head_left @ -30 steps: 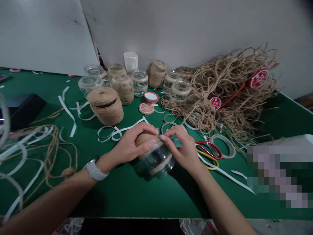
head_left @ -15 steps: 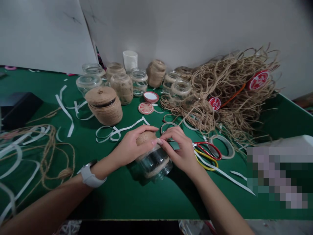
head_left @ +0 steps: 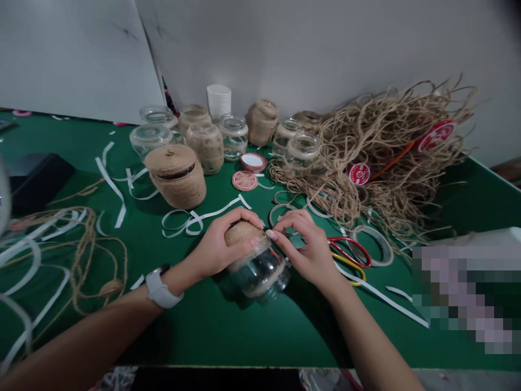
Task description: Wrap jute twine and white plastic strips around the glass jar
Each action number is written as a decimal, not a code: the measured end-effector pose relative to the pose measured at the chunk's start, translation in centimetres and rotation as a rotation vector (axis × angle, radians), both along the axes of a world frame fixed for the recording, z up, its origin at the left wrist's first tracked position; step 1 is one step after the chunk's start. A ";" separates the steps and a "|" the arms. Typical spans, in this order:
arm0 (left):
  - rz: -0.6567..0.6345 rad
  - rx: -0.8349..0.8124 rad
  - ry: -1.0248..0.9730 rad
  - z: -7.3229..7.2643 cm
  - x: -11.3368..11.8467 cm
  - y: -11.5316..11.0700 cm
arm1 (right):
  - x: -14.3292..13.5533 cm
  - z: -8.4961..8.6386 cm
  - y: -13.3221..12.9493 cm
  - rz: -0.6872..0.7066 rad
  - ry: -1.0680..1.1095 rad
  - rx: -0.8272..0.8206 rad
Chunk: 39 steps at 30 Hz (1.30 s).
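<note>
A glass jar (head_left: 260, 269) lies tilted on the green table, its base end wound with brown twine and its mouth toward the lower right. My left hand (head_left: 223, 241) is wrapped round the twine-covered end and holds it. My right hand (head_left: 303, 244) pinches at the edge of the winding, thumb and forefinger pressed together. What lies in that pinch is too small to see clearly, though it may be the twine. Scissors (head_left: 350, 252) with red and yellow handles lie just right of my right hand.
Behind stand several glass jars (head_left: 303, 155), some twine-wrapped, and a lidded twine-wrapped jar (head_left: 179, 182). A big heap of loose twine (head_left: 391, 136) fills the back right. Tape rolls (head_left: 385, 250), white strips (head_left: 112, 190) and a stack of white cups (head_left: 218, 100) lie or stand around.
The view has shifted slightly. My right thumb and forefinger have moved a little off the jar's edge, while my left hand keeps its hold on the jar.
</note>
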<state>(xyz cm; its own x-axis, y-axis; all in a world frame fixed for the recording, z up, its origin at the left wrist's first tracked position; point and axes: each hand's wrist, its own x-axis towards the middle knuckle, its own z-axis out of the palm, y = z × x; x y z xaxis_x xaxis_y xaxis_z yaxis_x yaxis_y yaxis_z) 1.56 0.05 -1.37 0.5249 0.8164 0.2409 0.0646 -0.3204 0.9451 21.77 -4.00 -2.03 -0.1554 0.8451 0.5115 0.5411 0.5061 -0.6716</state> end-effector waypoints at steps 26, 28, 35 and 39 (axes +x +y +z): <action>-0.002 -0.069 0.269 1.3 0.1 0.6 | -0.6 -0.2 0.2 0.030 -0.022 0.010; -0.011 -0.048 0.253 1.2 0.0 0.6 | -0.5 -0.2 0.2 0.028 -0.013 0.021; -0.042 0.129 0.169 0.4 -0.4 0.4 | -0.4 -0.3 0.2 0.006 -0.007 0.026; -0.067 0.190 0.119 -0.3 -0.5 0.5 | -0.4 -0.2 0.2 0.007 -0.004 0.034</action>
